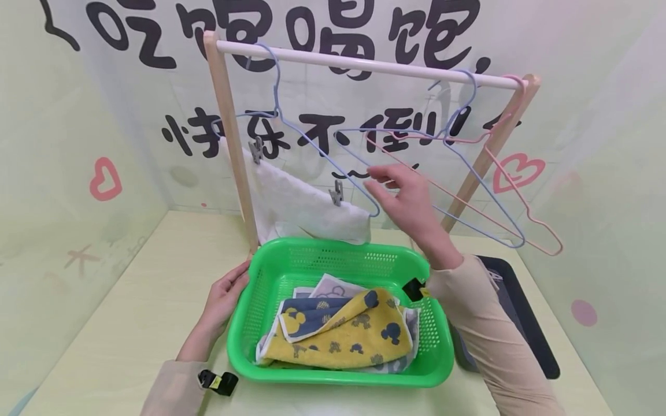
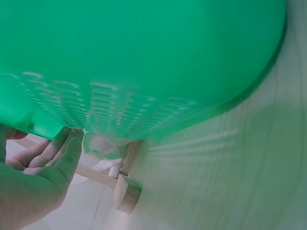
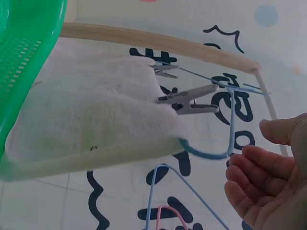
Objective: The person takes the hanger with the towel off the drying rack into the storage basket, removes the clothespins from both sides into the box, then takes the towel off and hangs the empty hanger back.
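Note:
My left hand [image 1: 225,297] lies against the outer left side of a green plastic basket [image 1: 340,378], its fingers at the rim. Seen from the left wrist, those fingers [image 2: 62,148] stretch out along the underside of the rim. My right hand [image 1: 403,193] is raised in the air with nothing in it, thumb and fingers apart. Close to its left is the lower corner of a blue hanger [image 1: 322,153]. A white towel [image 3: 96,110] hangs from that hanger, held by two grey clips [image 3: 189,100]. Inside the basket lies a yellow and blue patterned cloth [image 1: 343,344].
A wooden rack with a white rod [image 1: 364,62] stands behind the basket. Another blue hanger [image 1: 481,179] and a pink hanger [image 1: 525,199] hang at its right end. On the table's right side is a dark tray [image 1: 541,346], partly behind my right sleeve.

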A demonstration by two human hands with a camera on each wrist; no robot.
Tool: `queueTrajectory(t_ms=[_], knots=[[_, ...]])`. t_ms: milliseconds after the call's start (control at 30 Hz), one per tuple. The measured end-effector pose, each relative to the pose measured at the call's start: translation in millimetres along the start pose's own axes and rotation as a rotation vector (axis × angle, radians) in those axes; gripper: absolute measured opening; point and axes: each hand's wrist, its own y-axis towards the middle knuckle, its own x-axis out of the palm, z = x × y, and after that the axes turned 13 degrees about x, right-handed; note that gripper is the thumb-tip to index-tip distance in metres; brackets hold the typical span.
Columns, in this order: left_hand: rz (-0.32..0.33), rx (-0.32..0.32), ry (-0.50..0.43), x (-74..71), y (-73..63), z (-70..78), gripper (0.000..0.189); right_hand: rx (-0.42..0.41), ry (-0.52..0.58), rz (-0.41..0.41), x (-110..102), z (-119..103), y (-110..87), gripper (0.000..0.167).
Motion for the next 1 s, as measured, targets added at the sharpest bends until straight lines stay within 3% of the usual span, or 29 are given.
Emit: queueTrajectory(t_ms=[133,267,467,667,1000], knots=[[0.005,-0.001,-0.012,0.6,0.1,1.8,0.045,0.104,0.019,-0.077,14.9,-11.7,5.0,0.024],[0.004,-0.008,-0.027,1.2,0.5,1.8,0.045,0.171,0.047,-0.060,28.1,-16.4,8.3,0.019],[-0.003,0.004,-0.012,1.4,0.6,0.3,0.046,0.174,0.072,0.052,39.7,-16.9,9.0,0.012],[-0.006,0.017,-0.010,0.0,0.1,-1.2,0.047,0.197,0.185,0.131,44.7,-13.5,8.4,0.009],[-0.001,0.003,-0.024,-0.6,-0.5,-1.8,0.045,0.150,0.222,0.220,34.9,-11.8,10.0,0.008]])
